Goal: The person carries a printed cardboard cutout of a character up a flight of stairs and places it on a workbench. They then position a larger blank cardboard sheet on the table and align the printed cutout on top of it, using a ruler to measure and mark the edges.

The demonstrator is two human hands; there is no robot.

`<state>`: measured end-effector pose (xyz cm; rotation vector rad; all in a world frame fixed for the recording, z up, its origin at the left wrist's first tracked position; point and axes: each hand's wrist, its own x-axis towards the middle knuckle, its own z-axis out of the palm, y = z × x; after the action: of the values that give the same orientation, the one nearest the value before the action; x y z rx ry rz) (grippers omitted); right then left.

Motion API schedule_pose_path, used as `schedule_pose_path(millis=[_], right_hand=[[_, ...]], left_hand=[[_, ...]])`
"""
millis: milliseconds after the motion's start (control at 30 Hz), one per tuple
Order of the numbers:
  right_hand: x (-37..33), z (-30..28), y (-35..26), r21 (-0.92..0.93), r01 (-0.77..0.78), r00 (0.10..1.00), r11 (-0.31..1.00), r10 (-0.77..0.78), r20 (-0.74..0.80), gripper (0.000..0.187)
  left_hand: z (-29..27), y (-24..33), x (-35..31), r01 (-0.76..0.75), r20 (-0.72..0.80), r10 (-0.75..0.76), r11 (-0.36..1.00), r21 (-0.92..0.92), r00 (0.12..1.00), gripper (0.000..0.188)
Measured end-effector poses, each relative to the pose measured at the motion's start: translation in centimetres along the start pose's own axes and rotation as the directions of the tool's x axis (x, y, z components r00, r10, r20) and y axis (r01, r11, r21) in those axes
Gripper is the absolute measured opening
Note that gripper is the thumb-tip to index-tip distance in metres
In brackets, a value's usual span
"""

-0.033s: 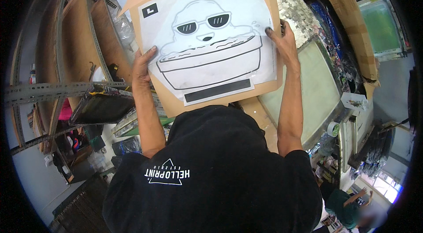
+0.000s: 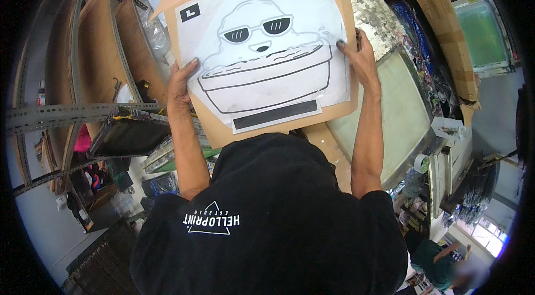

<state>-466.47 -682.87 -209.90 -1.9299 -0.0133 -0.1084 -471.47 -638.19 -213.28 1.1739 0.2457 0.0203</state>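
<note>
A large tan card sheet (image 2: 202, 126) is held up, tilted, between my two hands. Over its front lies a pale print (image 2: 267, 84) with a line drawing of a smiling scoop shape in sunglasses, sitting in a tub. Black lettering and a small black square mark its upper corners, and a black bar strip (image 2: 277, 116) runs along the bottom. My left hand (image 2: 179, 82) grips the left edge, thumb on the front. At the right edge, my right hand (image 2: 362, 61) pinches the sheet, its dark-smudged thumb in front and the other fingers partly hidden behind.
Wooden shelves (image 2: 100, 44) on metal frames stand at the left, with a dark framed screen (image 2: 131, 133) below. To the right, a pale framed screen (image 2: 384, 116) lies beside a tape roll (image 2: 422, 163). A green screen (image 2: 482, 33) leans farther right. Another person (image 2: 437, 264) is at lower right.
My right thumb has slid slightly down along the sheet's edge. The sheet and my left hand look unmoved. The other person's arms at lower right have shifted a little.
</note>
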Motion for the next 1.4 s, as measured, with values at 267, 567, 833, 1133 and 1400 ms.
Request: schedule_pose_path(millis=[267,567,833,1133,1400], right_hand=[[-8.3,-2.5,4.5,0.214,-0.093,0.991,0.972,0.07,0.115,0.095],[-10.5,-1.5,8.0,0.496,-0.087,0.996,0.864,0.069,0.056,0.071],[-11.6,-1.3,6.7,0.331,0.013,1.0,0.943,-0.019,0.015,0.068],[-11.4,-0.6,5.9,0.363,-0.116,0.993,0.925,0.093,0.078,0.06],[-11.2,-0.8,6.5,0.359,-0.055,0.997,0.932,0.032,0.07,0.061]], left_hand=[[0.7,-0.1,-1.1,-0.01,0.02,0.011,1.0,-0.012,1.0,0.058],[0.2,-2.3,-0.9,-0.053,-0.009,0.053,0.998,0.02,0.999,0.059],[0.8,-1.8,-1.2,-0.147,-0.026,0.149,0.987,0.068,0.988,0.06],[1.1,-2.1,-1.3,-0.179,-0.075,0.185,0.981,0.078,0.98,0.055],[0.7,-2.3,-1.1,-0.191,-0.086,0.203,0.972,0.134,0.975,0.055]])
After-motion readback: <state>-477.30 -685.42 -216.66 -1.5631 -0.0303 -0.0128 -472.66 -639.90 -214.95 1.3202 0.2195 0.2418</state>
